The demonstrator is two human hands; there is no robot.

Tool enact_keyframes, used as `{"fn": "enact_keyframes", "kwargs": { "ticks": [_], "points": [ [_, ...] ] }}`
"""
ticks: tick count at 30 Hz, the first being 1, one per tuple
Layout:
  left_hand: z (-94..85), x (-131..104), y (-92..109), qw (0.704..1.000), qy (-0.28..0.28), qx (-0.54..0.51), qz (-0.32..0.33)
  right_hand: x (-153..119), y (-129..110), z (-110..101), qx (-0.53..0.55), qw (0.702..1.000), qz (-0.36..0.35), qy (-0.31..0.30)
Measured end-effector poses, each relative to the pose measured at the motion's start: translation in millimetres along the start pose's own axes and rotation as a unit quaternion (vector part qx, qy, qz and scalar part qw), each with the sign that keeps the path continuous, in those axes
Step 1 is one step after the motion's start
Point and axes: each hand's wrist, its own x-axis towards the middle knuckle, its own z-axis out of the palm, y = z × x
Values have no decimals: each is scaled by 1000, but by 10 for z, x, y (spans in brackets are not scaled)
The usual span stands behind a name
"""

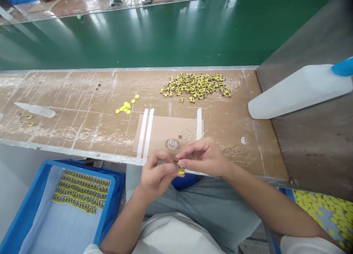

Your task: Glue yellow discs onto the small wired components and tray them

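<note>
My left hand (157,173) pinches a yellow disc (181,171) just past the bench's front edge. On the disc stands a small yellow-and-black figure (180,165), mostly hidden by fingers. The thumb and fingers of my right hand (205,158) close round this figure from the other side. A thin pale stick (203,134) shows beyond the right fingers; whether it is held or lies on the card, I cannot tell. Just past my hands, a small clear round dish (172,144) rests on a taped cardboard sheet (162,127).
A heap of yellow-and-black figures (195,85) and several yellow discs (125,107) lie on the bench. At right lies a white bottle (298,92). A blue crate (41,180) holds rows of figures; another bin holds yellow discs (328,213). Beyond runs a green belt (165,37).
</note>
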Motion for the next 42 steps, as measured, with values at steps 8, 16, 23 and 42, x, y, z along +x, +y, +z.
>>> {"fn": "enact_keyframes", "kwargs": {
  "ticks": [8, 16, 23, 42],
  "points": [
    [-8, 21, 52, 1000, -3, 7, 29, 7, -28, -40, -60, 997, -45, -29],
    [-26, 34, 56, 999, -9, -12, 39, -2, -44, -56, -105, 990, -85, -42],
    [-8, 22, 35, 999, -8, -16, 38, 10, -34, -46, -103, 988, -106, -45],
    [-4, -43, -91, 995, 51, -86, -21, -22, -47, -91, -229, 945, -233, -16]
  ]
}}
